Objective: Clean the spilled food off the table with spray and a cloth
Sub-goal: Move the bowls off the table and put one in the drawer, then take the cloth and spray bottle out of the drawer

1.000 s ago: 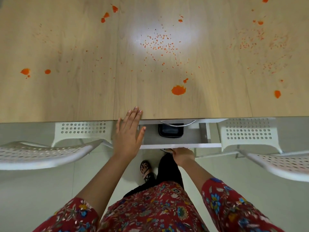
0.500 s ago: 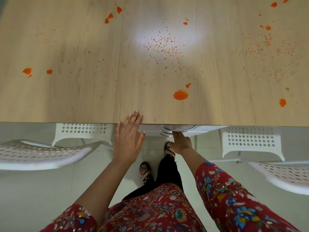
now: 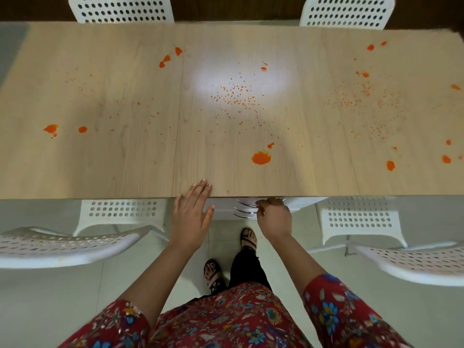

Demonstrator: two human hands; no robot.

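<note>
The light wooden table (image 3: 113, 162) carries orange spilled food: a large blob (image 3: 261, 157) near the front edge, smaller blobs at the left (image 3: 51, 128) and right (image 3: 390, 165), and several fine crumbs (image 3: 236, 96) scattered across the middle and right. My left hand (image 3: 190, 214) lies flat with straight fingers, fingertips resting on the table's front edge. My right hand (image 3: 275, 218) is curled around a metal drawer handle (image 3: 242, 209) on the white drawer unit (image 3: 221, 209) under the table. No spray bottle or cloth is in view.
White perforated chairs stand to my left (image 3: 62, 244) and right (image 3: 414, 262), with two more at the table's far side (image 3: 120, 8) (image 3: 346, 11). My feet in sandals (image 3: 213, 275) are on the pale tiled floor.
The open drawer with a dark object inside has been pushed shut by my right hand, which has since risen to a higher handle. The view has tilted up, showing the whole table.
</note>
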